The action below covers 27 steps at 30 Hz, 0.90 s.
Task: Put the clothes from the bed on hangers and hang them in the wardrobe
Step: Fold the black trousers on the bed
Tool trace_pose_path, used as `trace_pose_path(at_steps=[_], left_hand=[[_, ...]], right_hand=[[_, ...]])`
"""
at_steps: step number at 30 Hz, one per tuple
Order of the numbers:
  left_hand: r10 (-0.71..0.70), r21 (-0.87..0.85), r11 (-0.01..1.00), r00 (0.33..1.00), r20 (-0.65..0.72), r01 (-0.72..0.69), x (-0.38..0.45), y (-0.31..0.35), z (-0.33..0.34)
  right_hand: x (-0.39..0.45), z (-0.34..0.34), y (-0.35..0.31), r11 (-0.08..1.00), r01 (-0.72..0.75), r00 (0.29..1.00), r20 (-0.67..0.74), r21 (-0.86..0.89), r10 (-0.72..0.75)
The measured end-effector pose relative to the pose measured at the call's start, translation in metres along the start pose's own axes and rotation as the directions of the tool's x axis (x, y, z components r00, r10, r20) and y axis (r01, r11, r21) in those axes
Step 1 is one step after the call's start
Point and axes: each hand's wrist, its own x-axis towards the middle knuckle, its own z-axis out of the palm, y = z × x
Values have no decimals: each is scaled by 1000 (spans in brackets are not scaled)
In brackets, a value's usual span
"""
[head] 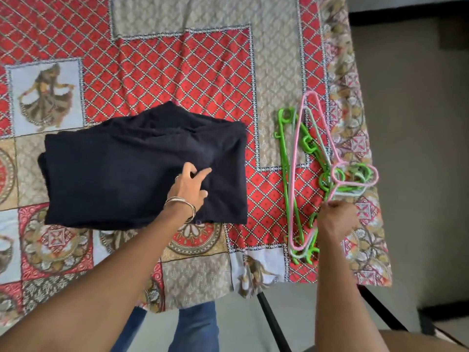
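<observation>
— Navy folded clothes (132, 174) on the bed (182, 77): where's your left hand (189, 190)?
— Resting on them, fingers (203, 172) loosely spread, holding nothing.
— And further right?
— My right hand (335, 219) is curled, pinching the pink hanger (295, 174) atop the green hangers (285, 158).

My right hand (335, 219) is curled over the near end of the hanger pile (312, 179), with its fingertips hidden, so I cannot tell which hanger it holds. The overlapping hangers cannot be counted. My left hand (189, 188) covers part of the dark folded garment (127, 168); the layers beneath its top fold are hidden. The bedspread (177, 72) is cut off beyond and left of my left hand.
</observation>
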Motion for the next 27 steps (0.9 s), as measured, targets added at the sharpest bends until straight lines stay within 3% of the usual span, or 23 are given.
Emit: trace_pose_path(at_steps=[2,5,8,11,13,16,18,21,23,24,25,27], left_hand=[[-7,-35,999,1000,12,7,2,-1,-1],[-3,-147,989,1000,3,3,5,-2,-11],[-64,-441,897,995,-72,26,5,5,-30],[-85,-706,708,992,-97,-9,-3,18,-63],[-19,-796,599,993,-120,-85,-10,21,-89],[179,-904,387,977,-120,-182,-24,8,-125],[233,-946,266,965,-123,-185,-32,-14,-137],[-42,-940,319,989,-142,-121,-37,-50,-137],[-277,-953,293,948,-156,-72,-42,-82,-133],[-345,-966,252,927,-149,-62,-44,-98,-130],[-386,-971,233,912,-140,-50,-46,-113,-127],[-411,-977,212,905,-108,-20,-50,-141,-120]], right_hand=[[-2,-2,0,996,-35,999,-23,85,37],[-18,-3,-7,902,-42,997,-35,430,63],[-44,-5,-16,726,126,992,-67,676,-110],[-93,-8,-45,704,400,916,-232,587,-327],[-128,-5,-64,682,482,873,-234,550,-428],[-185,12,-91,697,501,819,-21,513,-574],[-219,30,-103,729,502,758,168,465,-630],[-253,62,-107,691,572,626,309,442,-716],[-272,80,-104,551,727,422,366,410,-829],[-275,86,-100,486,794,357,367,364,-859],[-271,92,-94,477,829,388,315,291,-866],[-252,97,-82,649,743,641,106,165,-760]])
